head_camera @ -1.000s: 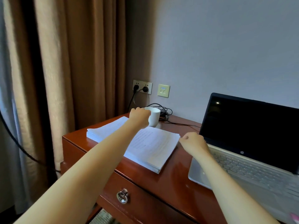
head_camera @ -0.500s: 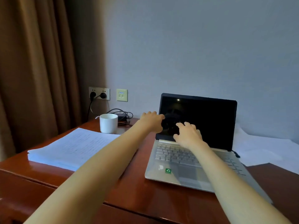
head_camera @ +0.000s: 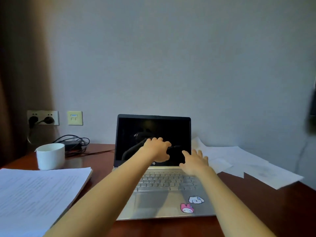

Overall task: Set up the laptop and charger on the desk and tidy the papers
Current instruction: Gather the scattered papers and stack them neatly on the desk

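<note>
An open silver laptop [head_camera: 164, 185] with a dark screen stands in the middle of the wooden desk [head_camera: 102, 161]. My left hand [head_camera: 158, 148] hovers in front of the screen with loosely curved fingers and holds nothing. Spread fingers of my right hand [head_camera: 194, 161] reach over the keyboard's far right corner. A neat stack of printed papers [head_camera: 37, 190] lies at the left. Loose white sheets [head_camera: 248, 165] lie scattered to the right of the laptop. The black charger brick and its coiled cable [head_camera: 73, 142] sit at the back left.
A white mug [head_camera: 50, 156] stands behind the paper stack. Two plugs sit in the wall socket [head_camera: 42, 118], with a cream data outlet [head_camera: 74, 118] beside it. A brown curtain [head_camera: 20, 74] hangs at the left. Something dark and blurred [head_camera: 311, 113] shows at the right edge.
The view swung right from the paper stack and mug to the laptop. My left hand left the mug area; both hands moved to the laptop and further right across it.
</note>
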Motion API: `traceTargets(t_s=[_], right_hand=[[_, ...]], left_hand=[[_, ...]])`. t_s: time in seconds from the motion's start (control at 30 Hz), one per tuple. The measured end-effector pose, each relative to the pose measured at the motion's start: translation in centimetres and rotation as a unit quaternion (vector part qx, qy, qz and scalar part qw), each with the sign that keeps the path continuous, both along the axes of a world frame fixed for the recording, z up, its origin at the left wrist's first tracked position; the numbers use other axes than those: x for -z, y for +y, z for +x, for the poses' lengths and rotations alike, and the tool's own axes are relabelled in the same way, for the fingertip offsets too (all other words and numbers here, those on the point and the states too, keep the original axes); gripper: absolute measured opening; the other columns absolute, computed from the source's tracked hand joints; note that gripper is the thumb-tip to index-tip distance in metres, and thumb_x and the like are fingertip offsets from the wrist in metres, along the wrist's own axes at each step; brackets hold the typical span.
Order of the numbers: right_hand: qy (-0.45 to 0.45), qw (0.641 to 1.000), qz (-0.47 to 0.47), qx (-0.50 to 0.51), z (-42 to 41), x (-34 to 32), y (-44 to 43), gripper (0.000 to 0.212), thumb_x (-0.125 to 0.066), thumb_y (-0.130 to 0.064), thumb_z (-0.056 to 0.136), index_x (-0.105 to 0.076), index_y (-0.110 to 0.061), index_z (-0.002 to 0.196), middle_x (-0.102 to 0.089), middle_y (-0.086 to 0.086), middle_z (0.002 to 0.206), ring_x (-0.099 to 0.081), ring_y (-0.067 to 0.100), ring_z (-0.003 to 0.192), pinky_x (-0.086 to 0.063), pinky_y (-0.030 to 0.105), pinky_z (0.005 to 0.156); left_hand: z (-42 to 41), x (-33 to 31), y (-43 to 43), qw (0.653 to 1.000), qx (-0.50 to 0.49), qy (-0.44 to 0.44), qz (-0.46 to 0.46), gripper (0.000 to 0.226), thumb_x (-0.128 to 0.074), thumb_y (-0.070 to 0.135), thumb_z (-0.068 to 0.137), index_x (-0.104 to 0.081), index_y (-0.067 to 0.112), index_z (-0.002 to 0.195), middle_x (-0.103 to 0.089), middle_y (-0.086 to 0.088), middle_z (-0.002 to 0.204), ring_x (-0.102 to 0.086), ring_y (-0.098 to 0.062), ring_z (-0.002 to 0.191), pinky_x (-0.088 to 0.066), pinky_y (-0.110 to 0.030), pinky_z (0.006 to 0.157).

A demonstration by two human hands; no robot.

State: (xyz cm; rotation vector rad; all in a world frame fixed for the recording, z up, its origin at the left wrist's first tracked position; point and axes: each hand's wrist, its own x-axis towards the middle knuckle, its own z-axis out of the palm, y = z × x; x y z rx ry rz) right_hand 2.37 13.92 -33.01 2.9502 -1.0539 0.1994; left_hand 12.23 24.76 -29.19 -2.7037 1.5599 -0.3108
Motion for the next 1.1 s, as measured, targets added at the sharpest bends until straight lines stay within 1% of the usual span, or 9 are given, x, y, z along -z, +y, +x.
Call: traceTargets(t_s=[0.1, 0.23, 0.43, 0.53, 0.6, 0.7, 0.83, 0.9, 1.1], right_hand=[[0.023, 0.999, -0.001, 0.030, -2.0, 0.2, -2.1, 0.056, -0.035, -0.040, 0.098, -0.017, -0.024, 0.148, -0.010, 0.013, 0.155, -0.006, 0.036, 0.142, -0.016, 0.048, 0.112], [0.050, 0.996, 0.006, 0.074, -5.1, 0.8, -5.3, 0.056, -0.034, -0.041, 0.098, -0.019, -0.022, 0.149, -0.005, 0.013, 0.156, 0.000, 0.036, 0.143, -0.012, 0.049, 0.113], [0.068, 0.985, 0.032, 0.154, -9.5, 3.2, -9.7, 0.055, -0.034, -0.043, 0.097, -0.025, -0.021, 0.146, -0.011, 0.015, 0.155, -0.005, 0.036, 0.143, -0.013, 0.050, 0.114], [0.061, 0.979, 0.059, 0.186, -11.0, 5.5, -11.3, 0.055, -0.031, -0.042, 0.098, -0.022, -0.020, 0.148, -0.006, 0.016, 0.156, 0.000, 0.036, 0.144, -0.009, 0.052, 0.115], [0.018, 0.976, 0.090, 0.198, -11.5, 7.3, -11.8, 0.053, -0.025, -0.041, 0.099, -0.019, -0.023, 0.149, -0.005, 0.014, 0.157, 0.001, 0.035, 0.144, -0.007, 0.052, 0.115], [-0.064, 0.971, 0.100, 0.206, -11.4, 9.0, -12.7, 0.050, -0.023, -0.043, 0.099, -0.022, -0.029, 0.147, -0.007, 0.010, 0.157, 0.000, 0.033, 0.145, -0.007, 0.049, 0.116], [-0.088, 0.971, 0.086, 0.205, -11.1, 9.2, -15.0, 0.046, -0.026, -0.042, 0.099, -0.028, -0.032, 0.144, -0.006, 0.009, 0.157, 0.003, 0.032, 0.145, -0.006, 0.051, 0.115], [-0.090, 0.973, 0.072, 0.200, -10.8, 9.3, -16.1, 0.045, -0.026, -0.042, 0.098, -0.031, -0.032, 0.142, -0.007, 0.008, 0.157, 0.003, 0.031, 0.145, -0.006, 0.051, 0.115], [-0.089, 0.980, 0.058, 0.170, -10.0, 9.3, -18.2, 0.043, -0.027, -0.041, 0.099, -0.035, -0.034, 0.140, -0.007, 0.006, 0.158, 0.002, 0.029, 0.145, -0.004, 0.049, 0.116]], left_hand=[[-1.8, 0.2, -2.7, 0.999, 0.033, -0.009, 0.002, 0.055, -0.045, 0.034, 0.095, -0.028, 0.025, 0.146, -0.034, -0.011, 0.145, -0.031, -0.032, 0.134, -0.024, -0.045, 0.110], [-4.3, 0.9, -6.4, 0.998, 0.056, -0.012, 0.025, 0.053, -0.044, 0.034, 0.094, -0.032, 0.024, 0.145, -0.029, -0.011, 0.149, -0.028, -0.032, 0.136, -0.023, -0.044, 0.110], [-8.1, 3.4, -10.7, 0.993, 0.104, 0.010, 0.062, 0.051, -0.044, 0.033, 0.095, -0.036, 0.023, 0.143, -0.028, -0.012, 0.150, -0.027, -0.031, 0.137, -0.023, -0.043, 0.111], [-9.6, 4.5, -12.6, 0.987, 0.127, 0.035, 0.088, 0.048, -0.042, 0.035, 0.095, -0.041, 0.019, 0.140, -0.029, -0.013, 0.148, -0.029, -0.032, 0.136, -0.025, -0.042, 0.110], [-10.5, 5.4, -13.9, 0.985, 0.134, 0.032, 0.107, 0.048, -0.041, 0.037, 0.095, -0.044, 0.015, 0.138, -0.031, -0.013, 0.146, -0.030, -0.031, 0.134, -0.025, -0.042, 0.109], [-11.1, 7.1, -16.0, 0.981, 0.130, 0.036, 0.141, 0.047, -0.038, 0.038, 0.095, -0.048, 0.013, 0.134, -0.030, -0.015, 0.145, -0.028, -0.031, 0.134, -0.023, -0.042, 0.108], [-11.2, 9.3, -18.3, 0.979, 0.100, 0.080, 0.156, 0.053, -0.028, 0.041, 0.098, -0.035, 0.012, 0.142, -0.003, -0.018, 0.156, -0.011, -0.032, 0.142, -0.013, -0.046, 0.113], [-10.8, 9.8, -19.5, 0.983, 0.081, 0.096, 0.136, 0.054, -0.026, 0.042, 0.098, -0.036, 0.012, 0.142, 0.005, -0.019, 0.156, -0.005, -0.032, 0.144, -0.009, -0.047, 0.114], [-8.7, 10.3, -23.3, 0.988, 0.002, 0.090, 0.127, 0.053, -0.024, 0.041, 0.099, -0.034, 0.013, 0.144, 0.005, -0.021, 0.156, -0.007, -0.034, 0.143, -0.012, -0.046, 0.113]])
